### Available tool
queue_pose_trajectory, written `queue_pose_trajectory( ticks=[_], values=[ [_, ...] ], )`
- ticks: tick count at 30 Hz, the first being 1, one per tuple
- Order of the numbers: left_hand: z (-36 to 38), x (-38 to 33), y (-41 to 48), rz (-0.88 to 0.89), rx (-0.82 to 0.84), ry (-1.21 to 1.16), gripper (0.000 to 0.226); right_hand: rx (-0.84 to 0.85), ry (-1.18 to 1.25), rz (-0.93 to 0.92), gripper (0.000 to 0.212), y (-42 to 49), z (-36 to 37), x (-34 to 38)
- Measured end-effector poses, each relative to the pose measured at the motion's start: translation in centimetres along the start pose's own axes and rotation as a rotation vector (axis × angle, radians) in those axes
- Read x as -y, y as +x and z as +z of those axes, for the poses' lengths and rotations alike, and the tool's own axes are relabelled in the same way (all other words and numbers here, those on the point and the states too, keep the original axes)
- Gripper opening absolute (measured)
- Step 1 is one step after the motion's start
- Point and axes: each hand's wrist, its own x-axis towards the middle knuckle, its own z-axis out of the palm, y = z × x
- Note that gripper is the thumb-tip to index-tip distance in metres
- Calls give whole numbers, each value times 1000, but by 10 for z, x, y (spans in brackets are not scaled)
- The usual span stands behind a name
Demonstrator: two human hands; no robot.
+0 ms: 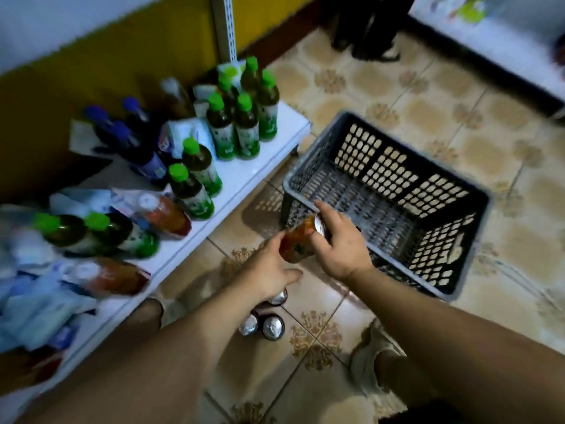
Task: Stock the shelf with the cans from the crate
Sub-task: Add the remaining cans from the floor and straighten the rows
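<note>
Tiled floor (pixel 428 96), grey crate (pixel 481 206) at two o'clock. Right hand (pixel 342 249) grips an orange can (pixel 298 243). Left hand (pixel 269 270), fingers loosely straight, touches it.

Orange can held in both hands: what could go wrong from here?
The orange can is tilted, gripped at its top by the right hand, the left hand only touching it; it could slip. The floor cans stand under the left forearm; a low swing might topple them.
</note>
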Motion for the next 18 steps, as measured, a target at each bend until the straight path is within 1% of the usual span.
queue_pose_trajectory(
  ticks=[2,4,6,8,10,14,16,18],
  values=[
    [-26,-21,-26,89,-101,-39,93,-101,85,-48,68,-11,-24,39],
    [-55,-43,-60,175,-190,-1,90,-192,153,-91,60,-26,-49,83],
    [-85,-60,-95,257,-273,-28,92,-261,215,-134,56,-41,-69,128],
    [-110,-75,-130,320,-369,-55,92,-299,287,-181,57,-56,-86,173],
    [-136,-86,-168,371,-484,-68,81,-317,340,-250,59,-74,-99,217],
    [-183,-99,-237,470,-667,-182,63,-350,351,-407,56,-110,-111,298],
    [-206,-96,-272,470,-747,-263,54,-312,341,-484,58,-130,-107,335],
    [-227,-87,-303,466,-811,-301,51,-211,315,-574,64,-149,-97,367]
  ],
)
